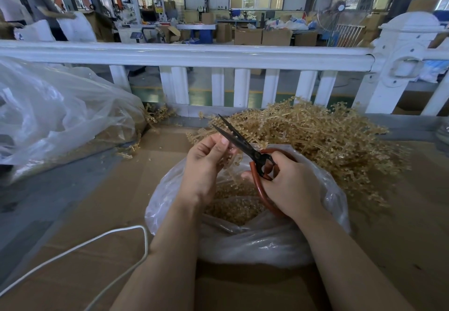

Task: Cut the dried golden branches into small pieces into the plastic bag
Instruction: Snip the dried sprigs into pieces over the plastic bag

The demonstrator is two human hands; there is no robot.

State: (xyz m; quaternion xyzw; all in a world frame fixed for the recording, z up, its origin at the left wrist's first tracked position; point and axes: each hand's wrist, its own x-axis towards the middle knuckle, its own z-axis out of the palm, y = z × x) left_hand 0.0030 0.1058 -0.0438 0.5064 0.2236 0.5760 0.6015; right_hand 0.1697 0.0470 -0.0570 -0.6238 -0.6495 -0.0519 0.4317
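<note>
scissors (245, 149) gripped in right hand (289, 184), blades apart. left hand (206, 162) pinches branch (230, 161) just left of blades. bag (255, 235) under both hands; pile (328, 140) beyond right hand.

Left hand (205, 162) raised with fingers pinched, right hand (289, 181) curled in a grip

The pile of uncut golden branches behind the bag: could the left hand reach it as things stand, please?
Probably yes: the pile of golden branches lies just beyond the left hand with nothing between, but that hand is pinching a sprig now.
</note>
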